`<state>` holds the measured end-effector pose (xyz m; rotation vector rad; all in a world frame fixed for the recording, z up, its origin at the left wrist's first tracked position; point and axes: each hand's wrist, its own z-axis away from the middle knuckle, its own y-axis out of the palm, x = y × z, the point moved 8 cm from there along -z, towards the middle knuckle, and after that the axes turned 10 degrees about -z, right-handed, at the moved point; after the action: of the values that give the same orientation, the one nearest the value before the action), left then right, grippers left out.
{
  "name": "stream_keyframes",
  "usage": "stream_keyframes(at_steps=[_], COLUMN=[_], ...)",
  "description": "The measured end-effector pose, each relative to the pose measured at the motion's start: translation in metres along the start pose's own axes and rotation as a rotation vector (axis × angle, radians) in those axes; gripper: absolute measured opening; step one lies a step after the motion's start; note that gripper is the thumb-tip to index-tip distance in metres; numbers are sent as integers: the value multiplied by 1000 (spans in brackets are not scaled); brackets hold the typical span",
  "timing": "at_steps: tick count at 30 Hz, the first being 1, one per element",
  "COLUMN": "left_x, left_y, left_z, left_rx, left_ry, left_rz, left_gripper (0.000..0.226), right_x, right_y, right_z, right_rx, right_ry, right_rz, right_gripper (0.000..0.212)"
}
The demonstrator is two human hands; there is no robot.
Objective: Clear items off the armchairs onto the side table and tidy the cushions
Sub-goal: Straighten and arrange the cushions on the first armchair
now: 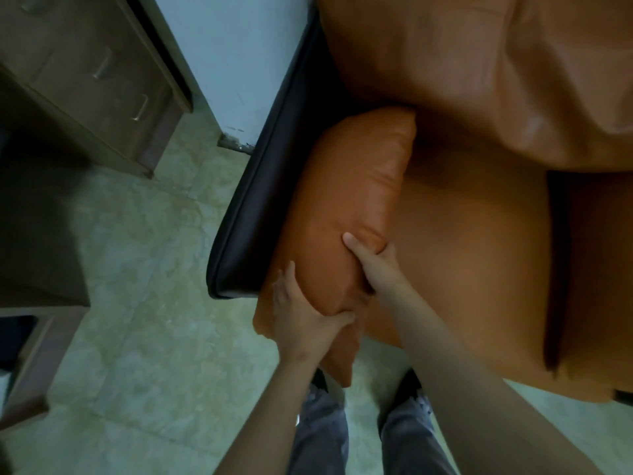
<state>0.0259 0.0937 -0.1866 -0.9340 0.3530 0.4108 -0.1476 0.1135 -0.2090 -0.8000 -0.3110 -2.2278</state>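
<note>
Head cam only: both hands are clamped on the orange cushion [349, 207], left hand [308, 317] round its near corner, right hand [373, 265] digging a thumb into its right edge. It's leaning on the dark armrest [267, 186] at the armchair [479, 252]'s left side. Looks like the cushion-tidying stage to me. Side table and other chairs aren't in shot, so can't say what's left.

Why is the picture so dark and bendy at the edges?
Head view: dim room light leaves the brown wooden drawer cabinet in shadow at top left; the wide-angle lens curves the black leather armrest; everything looks slightly soft, yet the left hand and right hand gripping the orange leather cushion show clearly.
</note>
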Motion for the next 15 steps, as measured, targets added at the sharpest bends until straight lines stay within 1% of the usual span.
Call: stream_keyframes(at_steps=[2,4,6,8,10,11,13,14,15], left_x=[20,33,39,37,36,37,42,48,52], left_y=[-11,-22,-31,-33,-32,-31,-31,-30,-26], left_z=[-9,-21,-33,-39,-37,-34,-21,-11,-1], left_rx=[109,237,356,445,444,405,274,211,183], left_ry=[-44,-74,-70,-47,-31,-31,-52,-84,-116], left_rz=[246,454,538,553,525,506,477,469,466], left_gripper=[128,120,120,122,125,125,122,124,131], right_x=[8,11,12,12,11,9,4,1,-2], right_y=[14,29,38,39,36,33,31,31,33], right_z=[13,27,34,35,33,31,26,25,23], right_rx=[-76,-107,-119,-135,-125,-114,-78,-51,-24], right_ry=[-133,-229,-280,-299,-297,-274,-201,-159,-126], right_rz=[143,256,290,305,292,278,254,230,194], right_gripper=[93,97,99,97,97,99,106,111,115])
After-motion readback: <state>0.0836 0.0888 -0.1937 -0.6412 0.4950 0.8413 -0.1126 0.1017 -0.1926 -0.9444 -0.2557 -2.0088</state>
